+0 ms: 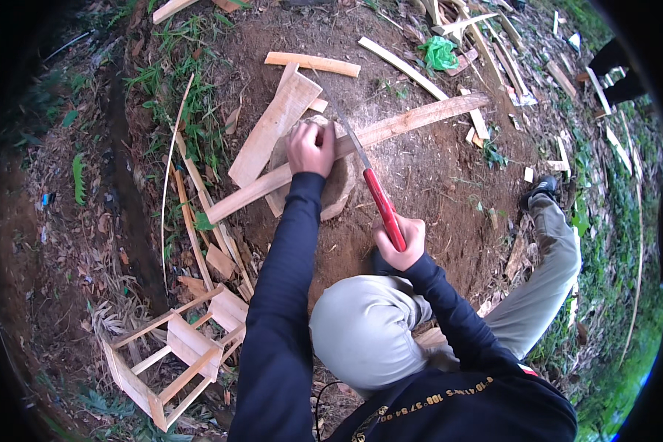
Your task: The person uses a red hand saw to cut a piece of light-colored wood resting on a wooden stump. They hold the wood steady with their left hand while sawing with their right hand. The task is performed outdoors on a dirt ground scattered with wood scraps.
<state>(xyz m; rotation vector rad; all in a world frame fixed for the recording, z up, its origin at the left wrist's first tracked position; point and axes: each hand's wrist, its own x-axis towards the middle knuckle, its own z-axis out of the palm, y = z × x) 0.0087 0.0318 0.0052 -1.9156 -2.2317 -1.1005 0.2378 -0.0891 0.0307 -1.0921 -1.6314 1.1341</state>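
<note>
Dark sweatshirt [457, 409] with gold lettering is closest to the lens, and just past it a bent knee in pale trousers [368, 324]. Long plank [412, 124] is lying slantwise over a round stump [337, 193], both ends sticking out past the wood, the right end well up and away. Left hand [311, 147] is on top of it with the fingers curled down over the plank, so that grip's closed on the wood, though the fingertips are tucked out of sight. Right hand [401, 243] has its grip wrapped round the red handle of a saw [380, 197], and the blade crosses the plank just right of the left hand. Can't tell if the teeth are into the wood at all. Wider board [276, 125] leans or lies beside the stump on the left, can't say which. Lower left on the ground you've got a small wooden frame [191, 350], with loose strips [199, 184] near it. Green plastic bag [440, 54] sits up top among scraps, and someone else's dark-clad legs [615, 74] show at the right edge.
</note>
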